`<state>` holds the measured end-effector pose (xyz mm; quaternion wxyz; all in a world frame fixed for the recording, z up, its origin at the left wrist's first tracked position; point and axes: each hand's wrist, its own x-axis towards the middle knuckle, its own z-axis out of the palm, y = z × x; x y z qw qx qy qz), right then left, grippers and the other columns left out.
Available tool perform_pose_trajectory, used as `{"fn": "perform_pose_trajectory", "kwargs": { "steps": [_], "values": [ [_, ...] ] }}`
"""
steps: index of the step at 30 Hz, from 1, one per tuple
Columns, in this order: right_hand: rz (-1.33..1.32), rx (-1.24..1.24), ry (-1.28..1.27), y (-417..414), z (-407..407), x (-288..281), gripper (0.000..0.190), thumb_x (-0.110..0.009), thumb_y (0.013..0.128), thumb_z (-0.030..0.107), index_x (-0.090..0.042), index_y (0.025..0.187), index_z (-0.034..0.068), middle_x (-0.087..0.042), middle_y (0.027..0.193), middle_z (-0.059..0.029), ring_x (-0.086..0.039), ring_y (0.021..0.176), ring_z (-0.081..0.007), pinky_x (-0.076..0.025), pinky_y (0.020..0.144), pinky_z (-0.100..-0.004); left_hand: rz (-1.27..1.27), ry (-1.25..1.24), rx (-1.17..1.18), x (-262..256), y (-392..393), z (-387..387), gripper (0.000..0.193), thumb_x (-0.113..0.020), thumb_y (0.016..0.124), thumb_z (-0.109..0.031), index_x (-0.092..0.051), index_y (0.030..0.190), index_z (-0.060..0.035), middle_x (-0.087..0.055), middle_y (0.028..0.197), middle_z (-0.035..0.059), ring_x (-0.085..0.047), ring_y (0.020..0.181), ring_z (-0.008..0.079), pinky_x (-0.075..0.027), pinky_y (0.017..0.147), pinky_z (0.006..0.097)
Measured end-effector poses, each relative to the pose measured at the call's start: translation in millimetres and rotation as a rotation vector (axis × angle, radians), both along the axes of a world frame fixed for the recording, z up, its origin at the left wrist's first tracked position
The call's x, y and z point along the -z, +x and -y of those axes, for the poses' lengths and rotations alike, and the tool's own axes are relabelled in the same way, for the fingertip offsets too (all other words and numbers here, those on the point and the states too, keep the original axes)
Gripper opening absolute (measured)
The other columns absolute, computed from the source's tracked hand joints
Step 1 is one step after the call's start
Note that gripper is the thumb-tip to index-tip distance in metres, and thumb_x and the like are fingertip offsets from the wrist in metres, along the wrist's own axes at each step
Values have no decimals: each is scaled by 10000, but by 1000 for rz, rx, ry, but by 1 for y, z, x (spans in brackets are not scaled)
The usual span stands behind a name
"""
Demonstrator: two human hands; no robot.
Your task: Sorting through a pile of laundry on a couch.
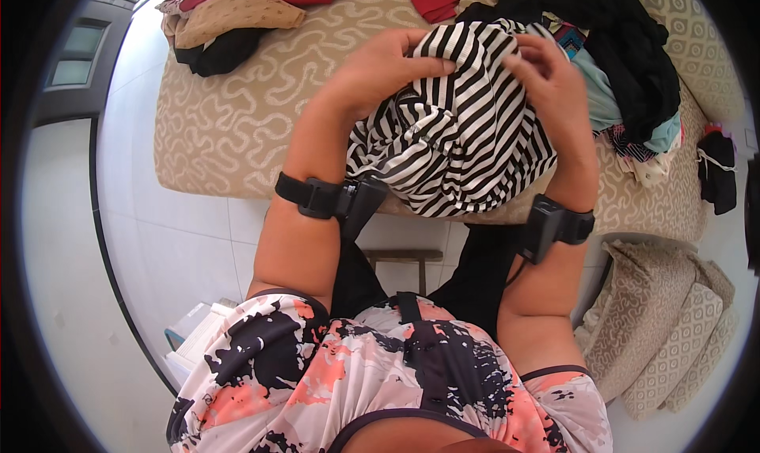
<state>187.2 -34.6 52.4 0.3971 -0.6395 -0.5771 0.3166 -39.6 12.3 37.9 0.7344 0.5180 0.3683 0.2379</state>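
Observation:
A black-and-white striped garment lies bunched at the near edge of the patterned beige bed or couch surface, partly lifted at its far end. My left hand pinches its upper left part, the thumb on top of the cloth and the fingers partly hidden behind it. At the upper right of the same garment is my right hand, its fingers bent and blurred against the fabric. Whether they grip the cloth is not clear. Each forearm wears a black strap with a device.
Red, tan and black clothes are heaped at the far left. Black and light-blue clothes pile up on the right, by a patterned cushion. Cushions stand at lower right. Under the near edge shows a wooden stool.

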Motion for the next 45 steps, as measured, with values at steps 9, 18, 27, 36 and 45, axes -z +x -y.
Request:
{"fn": "perform_pose_trajectory", "kwargs": {
  "steps": [9,18,27,36,45],
  "values": [
    [-572,-316,-27,-6,7,-19,222,-543,961,214,-632,1041,28,-638,876,26,-568,764,-123,-451,728,-250,1214,-175,-66,10,-45,-5,690,-430,943,-527,-397,1370,14,-439,1387,225,-433,1283,360,-301,1103,494],
    [-743,540,552,35,-5,-13,307,-516,946,43,-477,1226,-77,-585,1146,-131,-575,1047,-175,-457,954,-277,-6,170,-327,17,-12,-10,237,-530,939,-113,-599,1145,-19,-646,1108,86,-603,1015,168,-464,918,289],
    [647,149,228,18,0,14,233,-687,786,157,-630,986,51,-630,1057,-137,-546,1024,-315,-424,904,-377,-199,319,-173,23,4,-1,274,-557,923,-133,-598,1180,-47,-650,1053,17,-572,971,84,-446,865,244],
    [-872,-235,115,-5,2,-13,96,-542,951,75,-578,1024,26,-629,969,-12,-579,884,-65,-444,794,-190,-472,356,-86,-13,16,17,517,-683,778,-102,-528,1263,-10,-644,1133,165,-619,1023,246,-479,865,328],
    [-1127,-433,293,-14,4,-22,216,-511,965,128,-526,1146,11,-633,1057,-84,-616,984,-142,-490,879,-262,-436,827,-41,6,-1,29,424,-677,809,-97,-556,1205,-7,-652,1122,171,-618,1054,235,-476,892,343]
  ]
}}
